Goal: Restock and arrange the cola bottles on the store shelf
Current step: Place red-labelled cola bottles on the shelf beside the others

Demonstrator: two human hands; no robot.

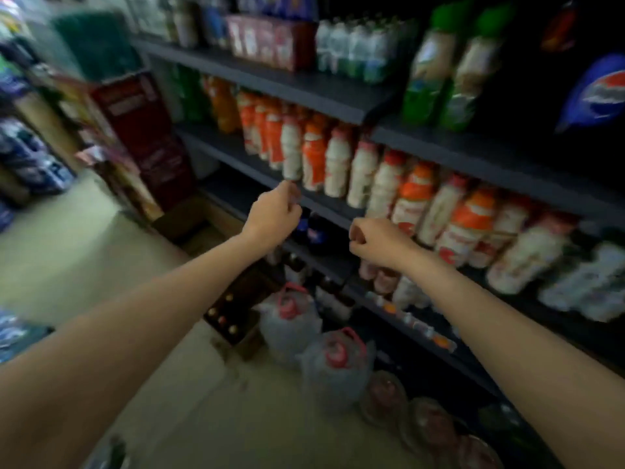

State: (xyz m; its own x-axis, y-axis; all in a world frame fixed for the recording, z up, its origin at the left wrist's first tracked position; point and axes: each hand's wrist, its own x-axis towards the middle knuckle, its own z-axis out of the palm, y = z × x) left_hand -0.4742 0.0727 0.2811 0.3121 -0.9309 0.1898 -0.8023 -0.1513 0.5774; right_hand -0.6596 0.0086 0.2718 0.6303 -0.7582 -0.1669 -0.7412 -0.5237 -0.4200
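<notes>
The frame is motion-blurred; fine detail is unreliable. Both bare arms extend forward toward a dark shelf unit [338, 103].

The left hand [272, 216] sits just left of centre, fingers curled loosely together. Whether it pinches anything cannot be told. Its fingertips lie at the front lip of the shelf carrying the white bottles [338, 164].

The right hand [378, 240] lies at 3 o'clock from the left hand, apart from it. Its fingers are curled into a loose fist, and no object is seen in it.

The cola bottles [313, 231], dark with blue labels, stand on the shelf below, between the two hands and partly hidden by the left wrist. More dark cola bottles with a large blue label [598, 93] occupy the shelf at 2 o'clock, beside two green-capped bottles [449, 69].

On the floor at 6 o'clock from the hands stand two bagged jugs with pink caps [318, 343]. A crate of brown bottles [233, 313] sits just left of them. Red cartons [145, 130] are stacked at 10 o'clock.
</notes>
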